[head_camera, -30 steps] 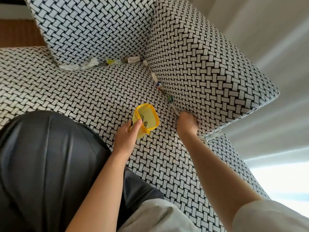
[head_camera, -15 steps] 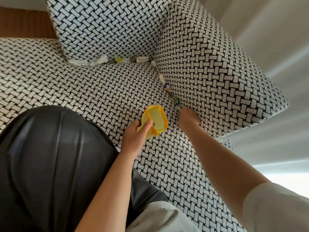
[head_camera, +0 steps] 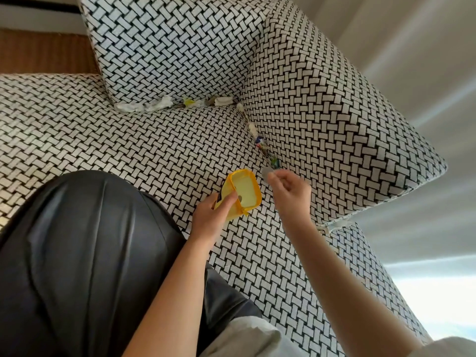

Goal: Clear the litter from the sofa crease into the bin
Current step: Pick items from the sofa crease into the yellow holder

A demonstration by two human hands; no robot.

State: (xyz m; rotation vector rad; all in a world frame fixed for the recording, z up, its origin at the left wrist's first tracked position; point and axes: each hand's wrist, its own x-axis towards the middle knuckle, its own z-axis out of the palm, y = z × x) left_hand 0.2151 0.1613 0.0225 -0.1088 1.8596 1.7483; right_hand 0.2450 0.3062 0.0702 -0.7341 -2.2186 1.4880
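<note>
Grey scrap (head_camera: 266,172) is pinched by right hand (head_camera: 289,193), yellow bin (head_camera: 244,194) held by left hand (head_camera: 212,219); scrap may be dropped short if pinch slips.

Person's left hand (head_camera: 210,220) grips a small yellow bin (head_camera: 244,195), mouth tilted up, just left of the right hand (head_camera: 291,193). Its fingers (head_camera: 277,176) pinch a grey scrap (head_camera: 266,172), blurred, maybe foil. Just beyond the fingers, coloured wrappers (head_camera: 260,142) sit wedged in the sofa (head_camera: 144,150) crease. Farther beyond and left of them lie white tissues (head_camera: 154,106).

Blurred right hand (head_camera: 289,193), grey scrap (head_camera: 266,172)
</note>
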